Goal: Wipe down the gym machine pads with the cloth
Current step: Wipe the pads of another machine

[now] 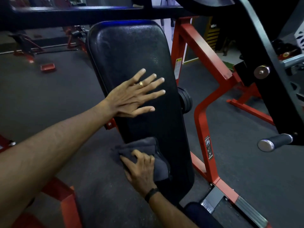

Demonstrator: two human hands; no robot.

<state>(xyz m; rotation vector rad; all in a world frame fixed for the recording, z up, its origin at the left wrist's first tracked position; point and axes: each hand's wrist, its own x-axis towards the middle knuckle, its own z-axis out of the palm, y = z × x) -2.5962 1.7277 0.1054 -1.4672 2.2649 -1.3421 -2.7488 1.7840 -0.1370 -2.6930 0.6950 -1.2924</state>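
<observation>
A long black padded backrest (131,51) runs up the middle of the view on a red machine frame (204,66). My left hand (136,94) lies flat on the pad's middle, fingers spread and straight, a gold ring on one finger. Lower down, my right hand (139,168) grips a dark grey folded cloth (144,145) and holds it against the pad's lower left edge. A black band sits on my right wrist.
A black lever arm with a chrome-capped handle (274,142) juts out at the right. A black crossbar (82,12) spans the top. Red frame legs (65,199) stand at the lower left, a ribbed footplate (250,211) at the lower right. Dark rubber flooring surrounds the machine.
</observation>
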